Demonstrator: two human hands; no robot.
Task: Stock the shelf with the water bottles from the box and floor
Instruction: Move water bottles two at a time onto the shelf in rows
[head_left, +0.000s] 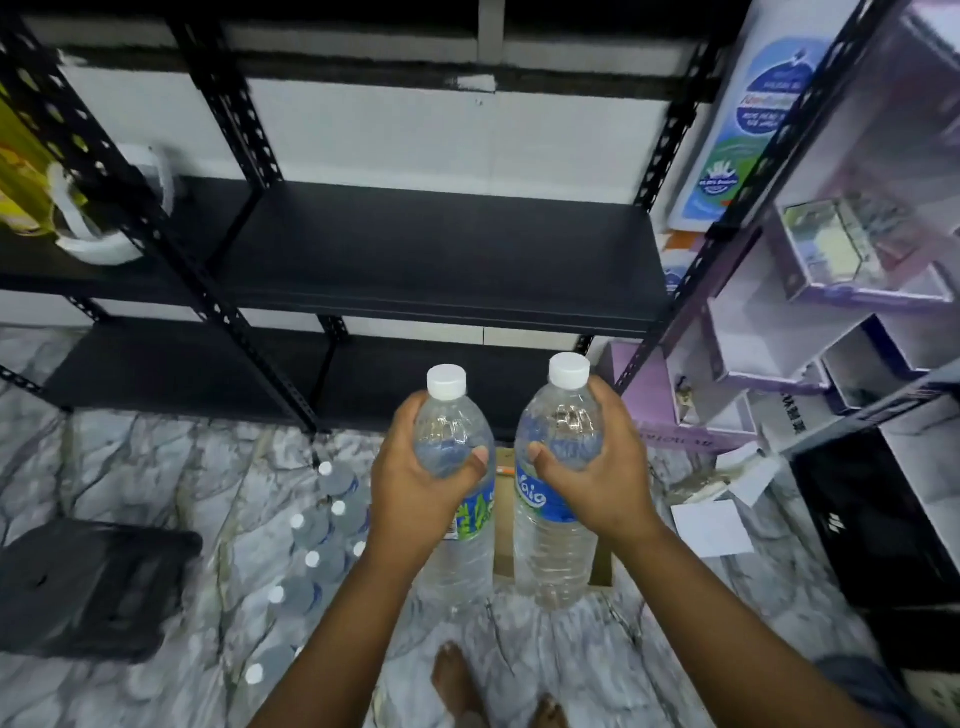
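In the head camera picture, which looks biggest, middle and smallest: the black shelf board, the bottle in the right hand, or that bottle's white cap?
1. Black shelf board, by far the largest.
2. Bottle in the right hand. It is nearer the camera, so it looks bigger than it would farther away.
3. White cap, the smallest.

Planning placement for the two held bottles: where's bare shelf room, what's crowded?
Bare: the middle black shelf board, between its two front uprights, and the lower board under it. Crowded: floor bottles left of the left hand; purple boxes fill the rack beside the right hand.
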